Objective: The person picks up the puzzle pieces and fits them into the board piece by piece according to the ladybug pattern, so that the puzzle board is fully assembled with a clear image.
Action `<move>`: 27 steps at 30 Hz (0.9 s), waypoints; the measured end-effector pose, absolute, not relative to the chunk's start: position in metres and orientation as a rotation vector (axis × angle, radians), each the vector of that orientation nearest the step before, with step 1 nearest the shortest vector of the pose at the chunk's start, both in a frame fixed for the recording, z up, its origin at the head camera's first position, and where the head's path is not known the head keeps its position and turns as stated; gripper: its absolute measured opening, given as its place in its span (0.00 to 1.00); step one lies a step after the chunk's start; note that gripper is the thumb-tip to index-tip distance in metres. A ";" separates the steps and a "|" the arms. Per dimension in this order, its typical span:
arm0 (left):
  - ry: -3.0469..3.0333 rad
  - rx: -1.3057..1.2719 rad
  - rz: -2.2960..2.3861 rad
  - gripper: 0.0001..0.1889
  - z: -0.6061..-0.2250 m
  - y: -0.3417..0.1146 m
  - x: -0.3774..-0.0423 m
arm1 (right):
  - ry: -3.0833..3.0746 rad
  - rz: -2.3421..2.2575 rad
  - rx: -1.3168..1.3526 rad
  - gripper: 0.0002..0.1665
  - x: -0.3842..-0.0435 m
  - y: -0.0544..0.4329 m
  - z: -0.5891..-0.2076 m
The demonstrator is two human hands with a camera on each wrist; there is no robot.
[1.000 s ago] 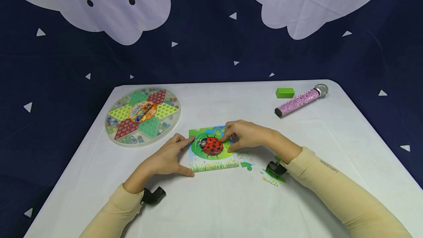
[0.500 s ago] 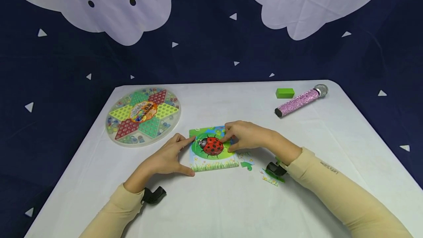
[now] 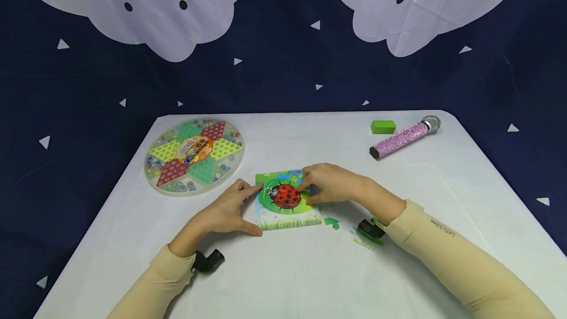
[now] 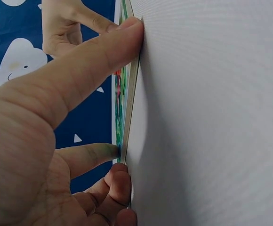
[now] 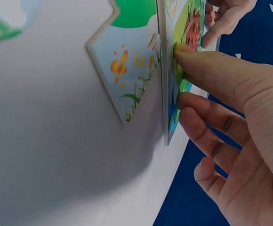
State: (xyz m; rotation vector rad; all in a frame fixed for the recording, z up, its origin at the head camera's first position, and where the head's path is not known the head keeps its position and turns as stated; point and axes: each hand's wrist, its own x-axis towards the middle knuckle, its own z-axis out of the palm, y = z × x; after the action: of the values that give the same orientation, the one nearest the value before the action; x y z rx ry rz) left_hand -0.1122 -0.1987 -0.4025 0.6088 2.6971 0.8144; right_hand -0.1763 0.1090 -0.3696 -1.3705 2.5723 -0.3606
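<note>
A square jigsaw puzzle board [image 3: 290, 222] with a red ladybug on a green oval lies mid-table. At its left side my left hand [image 3: 223, 209] is spread, the thumb at the near corner and the index fingertip on the upper left edge. In the left wrist view the other fingers of that hand bend beside the board's edge. My right hand [image 3: 334, 182] pinches a thin puzzle piece [image 5: 175, 77] by its edge, flat against the board's right part. Just right of the board lie a green loose piece [image 3: 332, 222] and a piece with an orange butterfly [image 5: 127, 66].
More loose puzzle pieces [image 3: 363, 243] lie below my right wrist, partly hidden by a black wrist mount [image 3: 371, 229]. A round Chinese checkers set [image 3: 204, 170] stands back left. Back right are a green block [image 3: 383, 127] and a pink glitter microphone [image 3: 403, 139].
The head view has shifted slightly. Both hands keep almost the same place at the puzzle board, and the loose pieces stay where they were.
</note>
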 end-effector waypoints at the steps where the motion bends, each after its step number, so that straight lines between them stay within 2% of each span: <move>1: 2.697 0.609 0.812 0.64 -0.403 -0.199 -0.112 | 2.578 -0.356 -1.378 0.23 -0.176 0.109 -0.371; 27: 2.685 0.586 0.871 0.61 -0.405 -0.200 -0.116 | 2.658 -0.332 -1.387 0.23 -0.180 0.114 -0.381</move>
State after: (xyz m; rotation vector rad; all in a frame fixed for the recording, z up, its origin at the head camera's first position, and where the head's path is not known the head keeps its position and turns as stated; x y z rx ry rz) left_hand -0.1159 -0.2000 -0.4053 0.5863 2.6852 0.8712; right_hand -0.1804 0.1143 -0.3808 -1.3871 2.6582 -0.3321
